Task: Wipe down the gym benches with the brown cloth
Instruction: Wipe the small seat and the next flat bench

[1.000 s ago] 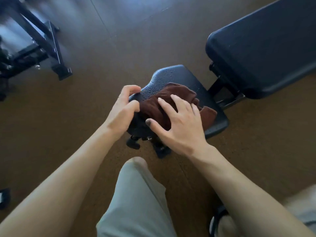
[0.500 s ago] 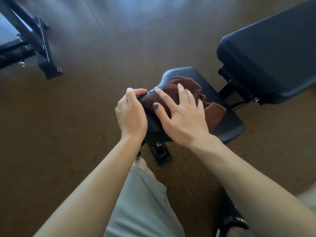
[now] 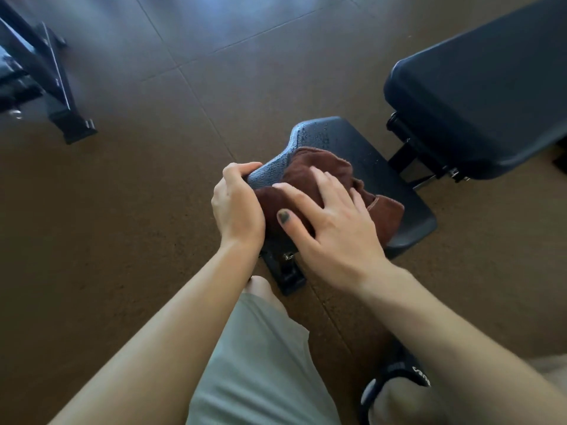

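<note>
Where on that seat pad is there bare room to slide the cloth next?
Free: the wet far strip of the seat pad, between the brown cloth and the backrest, and the pad's right edge by the hinge. Crowded: the near corner, where the left hand grips the pad edge and the right hand presses the cloth.

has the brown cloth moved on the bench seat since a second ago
No. The brown cloth lies bunched on the seat pad near its front corner as before, under the right hand; only the camera shifted.
</note>
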The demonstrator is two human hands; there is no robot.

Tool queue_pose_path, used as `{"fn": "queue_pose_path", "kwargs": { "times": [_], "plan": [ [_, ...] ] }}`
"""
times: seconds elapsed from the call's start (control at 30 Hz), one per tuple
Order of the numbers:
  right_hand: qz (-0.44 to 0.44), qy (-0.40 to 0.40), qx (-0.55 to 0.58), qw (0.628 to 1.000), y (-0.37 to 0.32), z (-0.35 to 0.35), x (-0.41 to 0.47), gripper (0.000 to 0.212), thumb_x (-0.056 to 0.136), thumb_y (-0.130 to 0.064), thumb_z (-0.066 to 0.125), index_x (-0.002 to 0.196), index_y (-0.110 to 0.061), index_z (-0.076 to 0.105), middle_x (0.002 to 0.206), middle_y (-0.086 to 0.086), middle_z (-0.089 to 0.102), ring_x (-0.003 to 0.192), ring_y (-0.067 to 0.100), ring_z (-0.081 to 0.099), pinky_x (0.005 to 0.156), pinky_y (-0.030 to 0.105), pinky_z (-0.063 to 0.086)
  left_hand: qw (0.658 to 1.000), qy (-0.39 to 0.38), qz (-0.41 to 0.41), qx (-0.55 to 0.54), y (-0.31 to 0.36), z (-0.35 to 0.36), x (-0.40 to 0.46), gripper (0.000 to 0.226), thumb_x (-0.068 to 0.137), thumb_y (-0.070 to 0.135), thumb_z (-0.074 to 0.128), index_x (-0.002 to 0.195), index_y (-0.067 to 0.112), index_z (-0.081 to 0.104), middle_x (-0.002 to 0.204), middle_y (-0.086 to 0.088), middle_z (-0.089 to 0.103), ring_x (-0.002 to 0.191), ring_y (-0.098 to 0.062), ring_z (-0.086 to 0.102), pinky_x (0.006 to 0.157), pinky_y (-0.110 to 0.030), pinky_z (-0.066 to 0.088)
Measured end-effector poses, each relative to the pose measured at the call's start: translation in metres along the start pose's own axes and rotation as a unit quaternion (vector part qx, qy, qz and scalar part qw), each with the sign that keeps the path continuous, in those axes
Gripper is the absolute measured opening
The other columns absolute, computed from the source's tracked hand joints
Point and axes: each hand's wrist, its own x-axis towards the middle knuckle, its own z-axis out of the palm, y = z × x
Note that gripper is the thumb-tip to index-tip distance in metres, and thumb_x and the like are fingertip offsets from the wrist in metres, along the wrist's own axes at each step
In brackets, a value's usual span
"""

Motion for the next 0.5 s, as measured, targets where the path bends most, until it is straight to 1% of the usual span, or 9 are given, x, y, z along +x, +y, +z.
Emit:
{"fn": "queue_pose_path", "kwargs": {
  "times": [0.07,0.17,0.23,0.3,0.37,0.43,0.5],
  "plan": [
    [0.014,-0.012,0.008,1.000,0.007,-0.002,0.037,0.049,0.103,-0.066,0.024,0.151,-0.059,0.028,0.170,0.000,0.020,0.158,0.019,0.010,0.127,0.054,0.007,1.000,-0.010,-0.009,-0.012,0.000,-0.001,-0.002,0.053,0.085,0.047,0.031,0.089,0.031,0.081,0.098,0.005,0.077,0.102,-0.021,0.068,0.099,-0.052,0.052],
    [0.061,-0.040,0.015,0.997,0.013,-0.006,0.082,0.051,0.104,-0.067,0.022,0.153,-0.058,0.027,0.173,0.000,0.014,0.159,0.019,0.006,0.126,0.053,0.003,1.000,0.000,-0.005,-0.019,0.000,0.000,-0.008,0.052,0.088,0.045,0.031,0.093,0.030,0.081,0.099,0.008,0.075,0.100,-0.015,0.067,0.097,-0.048,0.054],
    [0.062,-0.033,0.016,0.997,0.011,-0.005,0.070,0.050,0.105,-0.065,0.024,0.154,-0.057,0.029,0.173,0.000,0.013,0.159,0.018,0.005,0.127,0.052,0.002,1.000,0.006,-0.005,-0.029,0.000,0.001,-0.009,0.052,0.087,0.045,0.032,0.092,0.030,0.082,0.098,0.008,0.076,0.099,-0.016,0.068,0.096,-0.049,0.055],
    [0.039,-0.010,0.027,0.999,0.001,-0.003,0.033,0.047,0.106,-0.060,0.027,0.152,-0.057,0.031,0.172,-0.001,0.017,0.158,0.015,0.006,0.128,0.052,0.004,0.999,0.012,-0.008,-0.042,-0.003,0.001,-0.006,0.053,0.086,0.044,0.033,0.090,0.029,0.083,0.098,0.004,0.078,0.100,-0.020,0.070,0.097,-0.052,0.054],
    [0.018,0.004,0.021,1.000,-0.008,0.001,-0.001,0.048,0.104,-0.060,0.025,0.152,-0.057,0.030,0.171,-0.003,0.018,0.158,0.014,0.007,0.128,0.051,0.005,0.998,0.015,-0.010,-0.058,-0.006,0.001,-0.003,0.051,0.084,0.042,0.035,0.089,0.027,0.084,0.097,-0.001,0.079,0.100,-0.024,0.071,0.097,-0.054,0.054],
    [0.009,0.004,0.017,1.000,-0.009,0.001,-0.001,0.049,0.103,-0.061,0.022,0.151,-0.058,0.030,0.171,-0.004,0.019,0.158,0.015,0.007,0.128,0.050,0.005,0.997,0.016,-0.013,-0.071,-0.007,0.002,-0.004,0.052,0.084,0.041,0.035,0.088,0.024,0.084,0.097,-0.002,0.078,0.099,-0.024,0.072,0.096,-0.053,0.055],
    [-0.001,-0.007,0.022,1.000,-0.007,-0.002,0.030,0.047,0.103,-0.061,0.023,0.150,-0.059,0.032,0.171,-0.004,0.020,0.158,0.015,0.008,0.127,0.050,0.005,0.997,0.018,-0.022,-0.072,-0.006,0.002,-0.004,0.052,0.084,0.044,0.034,0.084,0.023,0.081,0.096,-0.001,0.077,0.096,-0.021,0.070,0.092,-0.047,0.057]
  ]
}}
